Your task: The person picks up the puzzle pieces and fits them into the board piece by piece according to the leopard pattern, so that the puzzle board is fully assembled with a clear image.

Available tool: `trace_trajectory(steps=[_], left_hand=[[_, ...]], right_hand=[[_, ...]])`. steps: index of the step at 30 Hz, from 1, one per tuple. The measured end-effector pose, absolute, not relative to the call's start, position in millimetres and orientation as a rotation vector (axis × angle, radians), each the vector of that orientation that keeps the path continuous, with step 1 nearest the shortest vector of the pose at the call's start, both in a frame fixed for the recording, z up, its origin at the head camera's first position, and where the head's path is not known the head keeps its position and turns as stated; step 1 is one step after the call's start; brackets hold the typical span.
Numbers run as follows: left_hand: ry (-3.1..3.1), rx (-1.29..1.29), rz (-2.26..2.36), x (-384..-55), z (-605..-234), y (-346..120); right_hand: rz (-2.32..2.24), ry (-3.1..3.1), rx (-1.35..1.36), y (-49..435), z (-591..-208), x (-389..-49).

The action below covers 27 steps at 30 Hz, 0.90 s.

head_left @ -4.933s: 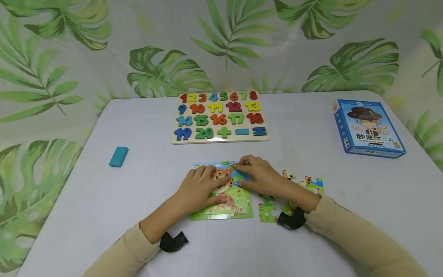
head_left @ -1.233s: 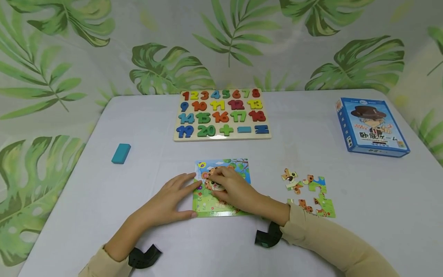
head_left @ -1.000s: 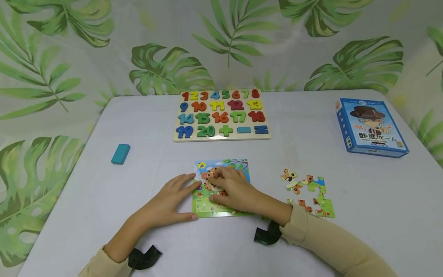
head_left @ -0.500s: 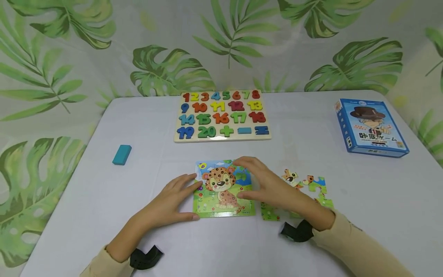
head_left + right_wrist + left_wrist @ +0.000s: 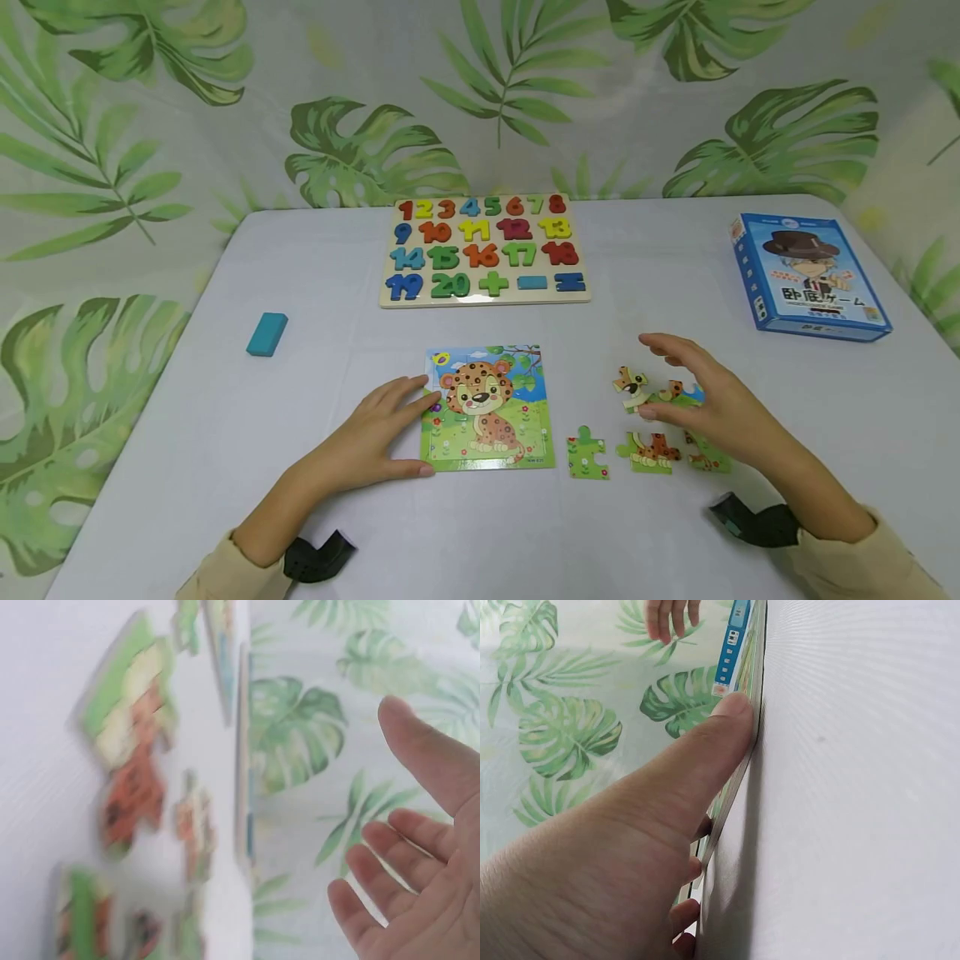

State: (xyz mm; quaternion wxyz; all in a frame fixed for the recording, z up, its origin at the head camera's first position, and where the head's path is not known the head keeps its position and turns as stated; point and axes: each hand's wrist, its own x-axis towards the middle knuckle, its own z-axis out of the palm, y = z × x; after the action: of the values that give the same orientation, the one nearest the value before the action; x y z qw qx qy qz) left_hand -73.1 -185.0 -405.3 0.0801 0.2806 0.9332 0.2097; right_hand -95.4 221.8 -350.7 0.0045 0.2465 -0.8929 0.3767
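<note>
A leopard jigsaw puzzle in its tray (image 5: 487, 417) lies at the table's middle, the picture filled in. My left hand (image 5: 360, 442) is spread along the tray's left side, fingertips and thumb touching its edge; the left wrist view shows the thumb (image 5: 731, 712) at that edge. To the right of the tray, my right hand (image 5: 720, 417) hovers over loose jigsaw pieces, thumb and fingers apart, nothing between them. Among these are a green corner piece (image 5: 587, 457), a spotted-body piece (image 5: 652, 452) and a face piece (image 5: 630, 385). The right hand partly hides others.
A wooden number board (image 5: 483, 293) lies at the back middle of the white table (image 5: 337, 258). To the right is a blue game box (image 5: 810, 275), and a teal block (image 5: 267, 335) lies at the left. A leaf-print cloth (image 5: 525, 108) hangs behind.
Earlier both hands were over the jigsaw. My left hand has drawn back to the tray's left edge. My right hand has lifted off the picture and moved right, over the loose pieces.
</note>
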Motion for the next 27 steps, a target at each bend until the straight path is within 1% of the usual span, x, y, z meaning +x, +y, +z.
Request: trace_trajectory(steps=[4, 15, 27], left_hand=[[2.793, 0.837, 0.629, -73.2, -405.8, -185.2], [2.794, 0.854, 0.624, -73.6, -406.3, -185.6], [2.792, 0.849, 0.617, -73.3, -405.4, -185.4]], right_hand=[[1.227, -2.862, 0.755, 232.6, -363.2, -98.5], [1.122, -3.051, 0.727, 245.8, -392.8, -109.0], [0.974, -3.049, 0.781, 243.3, -397.4, -110.0]])
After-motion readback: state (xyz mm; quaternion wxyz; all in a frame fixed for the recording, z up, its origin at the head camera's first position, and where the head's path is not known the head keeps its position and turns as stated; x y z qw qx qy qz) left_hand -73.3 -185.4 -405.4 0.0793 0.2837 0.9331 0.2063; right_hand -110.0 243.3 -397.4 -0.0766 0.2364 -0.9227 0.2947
